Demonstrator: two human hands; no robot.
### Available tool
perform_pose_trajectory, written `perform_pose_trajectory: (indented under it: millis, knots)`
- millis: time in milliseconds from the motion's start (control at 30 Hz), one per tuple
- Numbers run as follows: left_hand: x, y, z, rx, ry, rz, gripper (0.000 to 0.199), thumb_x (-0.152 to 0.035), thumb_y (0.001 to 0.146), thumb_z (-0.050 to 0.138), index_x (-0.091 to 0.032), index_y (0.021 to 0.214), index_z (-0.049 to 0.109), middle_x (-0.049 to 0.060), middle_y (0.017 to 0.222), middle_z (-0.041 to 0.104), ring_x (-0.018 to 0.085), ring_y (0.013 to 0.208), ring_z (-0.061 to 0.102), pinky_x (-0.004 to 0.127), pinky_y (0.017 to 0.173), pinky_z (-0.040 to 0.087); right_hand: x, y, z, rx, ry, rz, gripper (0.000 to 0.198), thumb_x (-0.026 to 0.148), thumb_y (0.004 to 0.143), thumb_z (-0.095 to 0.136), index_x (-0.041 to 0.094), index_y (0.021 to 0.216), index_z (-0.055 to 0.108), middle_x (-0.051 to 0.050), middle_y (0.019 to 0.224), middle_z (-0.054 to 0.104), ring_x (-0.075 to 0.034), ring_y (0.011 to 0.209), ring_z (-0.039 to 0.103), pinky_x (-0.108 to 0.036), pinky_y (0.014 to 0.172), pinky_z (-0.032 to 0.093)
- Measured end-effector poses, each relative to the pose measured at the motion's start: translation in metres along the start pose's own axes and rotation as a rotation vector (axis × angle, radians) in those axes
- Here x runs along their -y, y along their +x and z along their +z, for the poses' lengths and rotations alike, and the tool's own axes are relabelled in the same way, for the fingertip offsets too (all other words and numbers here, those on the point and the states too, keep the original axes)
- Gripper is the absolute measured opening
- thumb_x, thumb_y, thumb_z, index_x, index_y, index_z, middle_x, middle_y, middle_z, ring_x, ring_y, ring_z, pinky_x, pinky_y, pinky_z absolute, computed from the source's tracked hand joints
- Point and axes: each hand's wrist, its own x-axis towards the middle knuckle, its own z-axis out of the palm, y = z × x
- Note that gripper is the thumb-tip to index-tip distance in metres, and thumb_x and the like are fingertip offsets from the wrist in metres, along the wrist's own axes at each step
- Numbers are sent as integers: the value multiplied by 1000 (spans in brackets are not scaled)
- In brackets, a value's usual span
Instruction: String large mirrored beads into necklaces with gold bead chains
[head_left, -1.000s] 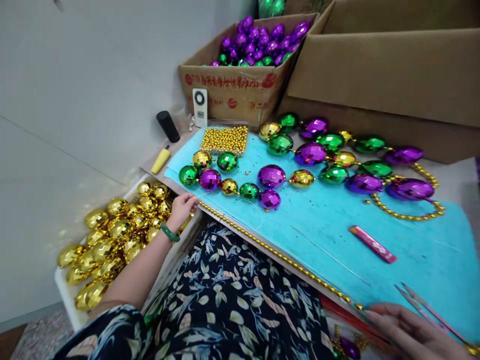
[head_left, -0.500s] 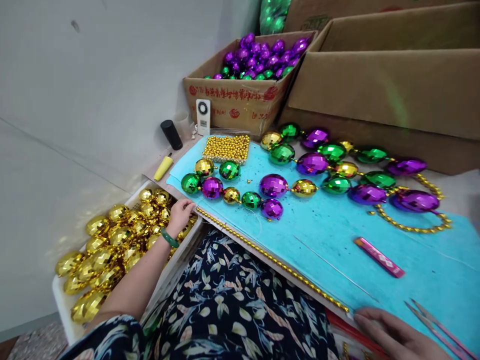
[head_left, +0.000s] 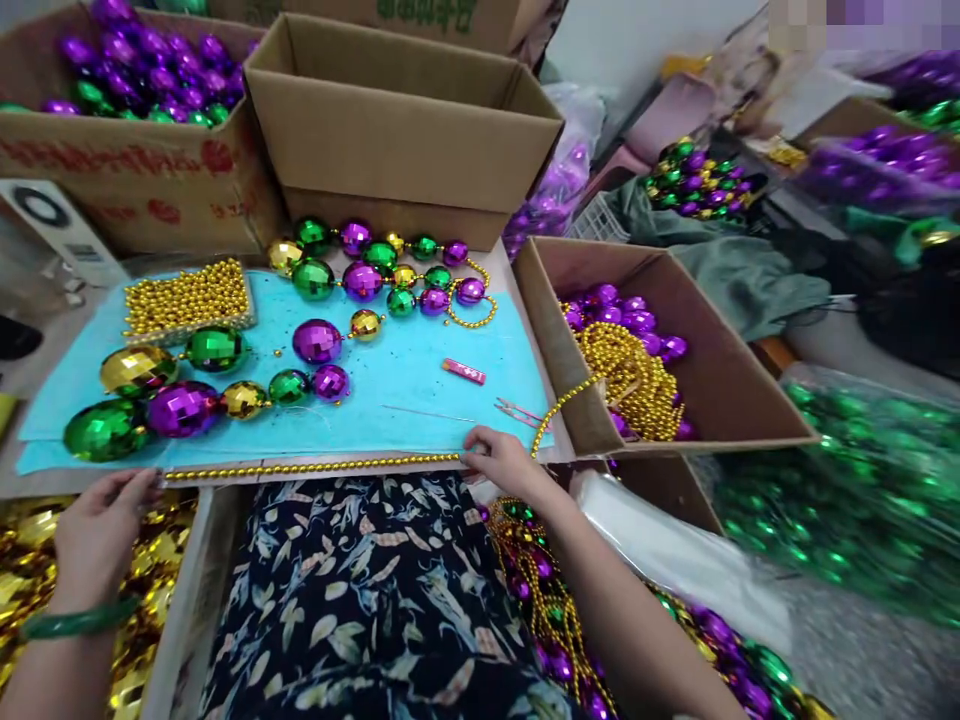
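Observation:
A string of gold beads (head_left: 315, 467) lies stretched along the table's front edge. At its left end my left hand (head_left: 105, 520), with a green bangle on the wrist, pinches the string's tip. My right hand (head_left: 502, 465) has thumb and fingers closed on the string farther right. Beyond that hand, a gold bead strand (head_left: 562, 405) rises over the wall of a cardboard box (head_left: 731, 395). Behind the hands, a short row of large purple (head_left: 184, 408), green and gold faceted beads rests on the blue sheet (head_left: 390, 360).
A longer beaded necklace (head_left: 363, 281) lies farther back. Near the right hand are a pink packet (head_left: 463, 371), a long needle (head_left: 427, 412) and pink-handled snips (head_left: 517, 411). A tray of small gold beads (head_left: 187, 300) stands left. Boxes (head_left: 405, 130) line the back.
The view has swung to the right, bringing the right-hand box and bags into sight. Both hands remain at the gold string along the table edge.

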Motion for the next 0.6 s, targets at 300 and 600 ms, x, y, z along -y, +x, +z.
perform_pose_trajectory:
  millis: [300, 600]
  knots:
    - [-22, -7, 4, 28, -162, -191, 14, -30, 51, 70, -24, 61, 63, -10, 53, 62, 9, 51, 53, 17, 48, 44, 0, -3, 3, -34, 12, 6, 6, 25, 72, 60, 20, 69, 61, 2, 60, 58, -13, 58, 51, -23, 56, 33]
    - [-10, -1, 4, 27, -145, -145, 19, -30, 48, 73, -26, 65, 65, -11, 54, 63, 11, 53, 56, 19, 50, 47, -9, 0, -1, -8, 127, 15, 17, 33, 70, 64, 16, 69, 63, 2, 60, 60, -12, 57, 53, -22, 53, 37]
